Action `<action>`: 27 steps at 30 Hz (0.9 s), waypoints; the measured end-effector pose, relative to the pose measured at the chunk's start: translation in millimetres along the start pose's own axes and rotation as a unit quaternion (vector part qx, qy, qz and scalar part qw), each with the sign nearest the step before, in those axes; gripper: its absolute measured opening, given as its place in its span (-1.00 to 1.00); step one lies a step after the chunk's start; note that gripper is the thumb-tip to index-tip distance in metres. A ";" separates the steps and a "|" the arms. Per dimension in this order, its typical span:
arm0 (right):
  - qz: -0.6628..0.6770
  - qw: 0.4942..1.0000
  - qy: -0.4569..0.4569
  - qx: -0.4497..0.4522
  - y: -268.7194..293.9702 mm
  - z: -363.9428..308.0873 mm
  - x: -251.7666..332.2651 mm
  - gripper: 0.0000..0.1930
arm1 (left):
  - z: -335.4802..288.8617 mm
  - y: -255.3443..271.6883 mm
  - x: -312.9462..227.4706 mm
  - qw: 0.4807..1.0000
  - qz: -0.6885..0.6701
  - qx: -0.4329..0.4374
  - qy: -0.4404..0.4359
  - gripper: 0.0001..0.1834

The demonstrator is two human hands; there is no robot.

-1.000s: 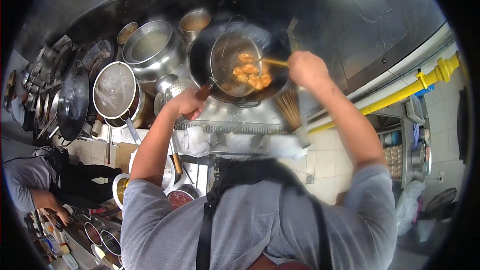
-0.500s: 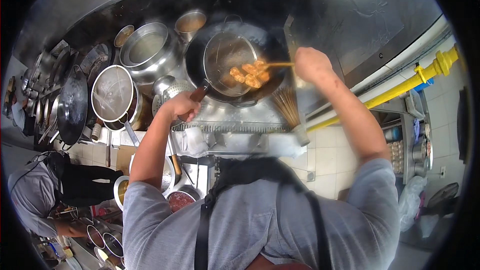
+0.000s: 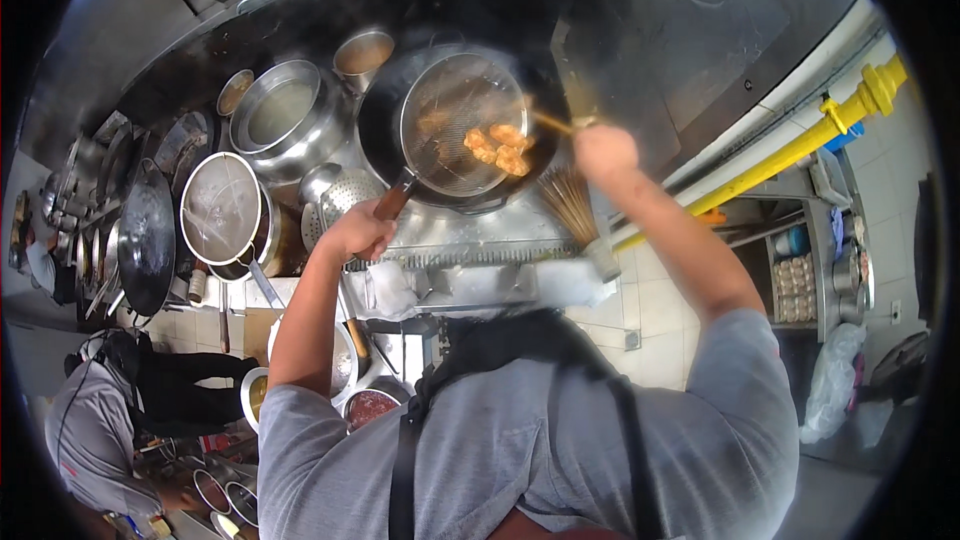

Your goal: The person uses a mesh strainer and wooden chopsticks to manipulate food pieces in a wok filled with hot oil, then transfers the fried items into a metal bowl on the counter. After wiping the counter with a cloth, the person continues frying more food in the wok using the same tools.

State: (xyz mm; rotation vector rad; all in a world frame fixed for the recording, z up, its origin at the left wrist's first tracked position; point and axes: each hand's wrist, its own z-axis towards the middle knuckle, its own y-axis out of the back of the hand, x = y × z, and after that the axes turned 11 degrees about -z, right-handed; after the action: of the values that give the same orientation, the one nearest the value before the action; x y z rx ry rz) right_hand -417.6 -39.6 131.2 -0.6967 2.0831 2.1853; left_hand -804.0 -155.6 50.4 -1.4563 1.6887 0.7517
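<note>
My left hand (image 3: 358, 232) is closed around the wooden handle of a round wire-mesh strainer (image 3: 445, 105). The strainer sits over a large dark wok (image 3: 376, 130), and several orange-brown fried pieces (image 3: 508, 154) lie on the right part of its mesh. My right hand (image 3: 606, 155), slightly blurred, grips a thin wooden stick (image 3: 553, 122) at the wok's right side. The stick points left toward the strainer's rim; blur hides whether it is one stick or a pair. Below its tip, the fried pieces appear apart from it.
Left of the wok stand a steel pot (image 3: 283, 120), a metal cup (image 3: 362, 55) and another strainer (image 3: 222, 205). A perforated skimmer (image 3: 345, 192) lies by my left hand. A bamboo brush (image 3: 567, 202) leans at the stove's right; a yellow pipe (image 3: 800, 145) runs beyond. Another person (image 3: 95, 420) works far left.
My right hand has shifted left and slightly down, and the stick has drawn off the fried pieces. The strainer has moved slightly up and left within the wok. The view has shifted a little.
</note>
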 end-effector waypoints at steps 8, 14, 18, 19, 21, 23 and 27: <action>0.008 0.999 0.008 -0.038 62.5 -57.2 -18.6 -0.82 | 23.8 -5.9 2.6 0.999 0.012 -0.023 0.031 -0.82; 0.036 0.996 0.043 -0.076 83.4 -84.3 -41.5 -0.84 | 25.4 -9.7 1.1 0.998 -0.013 -0.027 0.050 -0.82; 0.039 0.997 0.041 -0.054 80.4 -84.2 -34.7 -0.84 | 23.3 -11.3 0.5 0.999 -0.008 -0.021 0.045 -0.82; 0.040 0.997 0.038 -0.057 80.8 -82.7 -34.5 -0.84 | 22.9 -11.3 -0.7 0.999 -0.010 -0.020 0.040 -0.82; 0.031 0.997 0.041 -0.065 79.3 -81.5 -34.3 -0.84 | 21.1 -13.0 -2.4 0.999 -0.016 -0.016 0.039 -0.83; 0.025 0.996 0.046 -0.073 80.8 -80.6 -33.0 -0.83 | 18.8 -13.9 -2.8 0.999 -0.022 -0.015 0.040 -0.83; 0.026 0.996 0.052 -0.071 88.4 -78.8 -29.1 -0.84 | 19.2 -12.0 -0.5 0.999 -0.028 -0.018 0.042 -0.82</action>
State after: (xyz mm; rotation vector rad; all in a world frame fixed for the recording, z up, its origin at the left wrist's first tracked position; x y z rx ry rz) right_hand -398.3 -115.6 224.5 -0.7925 2.0289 2.3945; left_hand -788.9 -141.4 41.3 -1.5732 1.6971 0.7037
